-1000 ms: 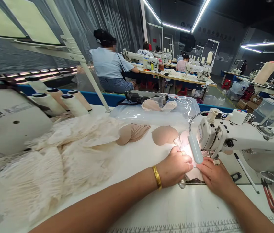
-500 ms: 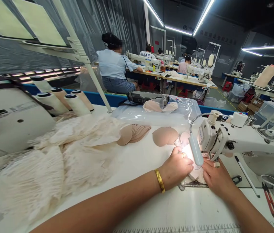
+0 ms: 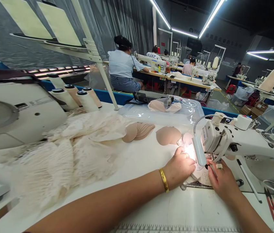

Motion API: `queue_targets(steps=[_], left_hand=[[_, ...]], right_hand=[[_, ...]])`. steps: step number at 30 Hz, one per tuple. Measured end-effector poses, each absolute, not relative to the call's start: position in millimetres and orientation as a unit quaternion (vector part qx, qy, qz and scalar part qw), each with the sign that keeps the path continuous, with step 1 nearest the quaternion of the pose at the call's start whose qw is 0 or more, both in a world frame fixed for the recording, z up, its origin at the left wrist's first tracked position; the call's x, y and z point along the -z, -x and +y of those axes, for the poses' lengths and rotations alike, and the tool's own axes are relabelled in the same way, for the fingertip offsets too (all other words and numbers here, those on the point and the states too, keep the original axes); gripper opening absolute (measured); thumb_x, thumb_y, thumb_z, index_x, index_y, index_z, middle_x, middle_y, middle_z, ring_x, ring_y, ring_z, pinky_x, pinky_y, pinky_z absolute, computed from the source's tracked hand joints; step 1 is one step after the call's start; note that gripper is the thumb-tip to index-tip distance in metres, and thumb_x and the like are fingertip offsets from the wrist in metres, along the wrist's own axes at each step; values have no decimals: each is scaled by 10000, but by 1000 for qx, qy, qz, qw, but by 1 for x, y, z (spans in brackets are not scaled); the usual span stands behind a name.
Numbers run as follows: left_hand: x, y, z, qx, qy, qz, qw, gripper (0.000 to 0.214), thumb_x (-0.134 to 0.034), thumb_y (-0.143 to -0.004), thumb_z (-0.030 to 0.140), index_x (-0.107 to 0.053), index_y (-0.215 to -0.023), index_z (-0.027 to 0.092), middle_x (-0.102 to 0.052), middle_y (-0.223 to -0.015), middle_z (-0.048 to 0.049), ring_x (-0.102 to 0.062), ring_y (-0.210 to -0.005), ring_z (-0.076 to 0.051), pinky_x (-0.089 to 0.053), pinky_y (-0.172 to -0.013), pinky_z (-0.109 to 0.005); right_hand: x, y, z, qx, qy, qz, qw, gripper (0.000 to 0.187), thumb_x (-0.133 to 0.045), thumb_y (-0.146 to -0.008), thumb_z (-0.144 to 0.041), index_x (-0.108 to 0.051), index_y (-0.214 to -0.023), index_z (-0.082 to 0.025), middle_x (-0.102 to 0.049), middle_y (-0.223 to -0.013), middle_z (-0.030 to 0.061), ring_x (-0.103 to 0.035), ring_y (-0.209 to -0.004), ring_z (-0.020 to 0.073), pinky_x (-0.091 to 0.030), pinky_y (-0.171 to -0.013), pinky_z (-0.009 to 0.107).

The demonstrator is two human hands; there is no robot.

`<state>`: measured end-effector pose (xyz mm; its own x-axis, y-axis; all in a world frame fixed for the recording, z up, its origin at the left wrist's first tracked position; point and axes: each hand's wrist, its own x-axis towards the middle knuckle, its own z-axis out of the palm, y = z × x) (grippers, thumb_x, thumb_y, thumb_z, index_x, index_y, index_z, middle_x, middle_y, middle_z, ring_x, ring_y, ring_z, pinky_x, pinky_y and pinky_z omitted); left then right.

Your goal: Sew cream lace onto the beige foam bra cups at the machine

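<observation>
"So, where's the pale fabric (image 3: pixel 203 178)?"
"At right, by the sewing machine (image 3: pixel 242 137), gripped in the curled left hand (image 3: pixel 180 169)."
"And the right hand (image 3: pixel 223 179)?"
"Half open, right of the lamp (image 3: pixel 199 151); whether it grips anything, I can't tell."

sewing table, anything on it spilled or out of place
No spill or damage that I can see. Only the cream fabric looks untidy, heaped in loose folds at the picture's left, unlike the neatly fanned beige pads.
</observation>
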<state>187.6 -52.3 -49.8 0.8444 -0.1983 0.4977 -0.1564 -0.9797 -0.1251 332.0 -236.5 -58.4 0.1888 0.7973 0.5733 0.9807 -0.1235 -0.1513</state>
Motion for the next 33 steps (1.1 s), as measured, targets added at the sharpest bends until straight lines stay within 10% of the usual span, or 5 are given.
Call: queue_targets(steps=[33], left_hand=[[53, -180, -57, 218, 970, 110, -12, 192, -603, -847, 157, -554, -662, 177, -602, -725, 8, -533, -690, -173, -326, -948, -500]], right_hand=[[54, -324, -238, 51, 704, -678, 205, 331, -440, -921, -62, -652, -1090, -251, -607, -900, 36, -555, -780, 200, -426, -633, 290]])
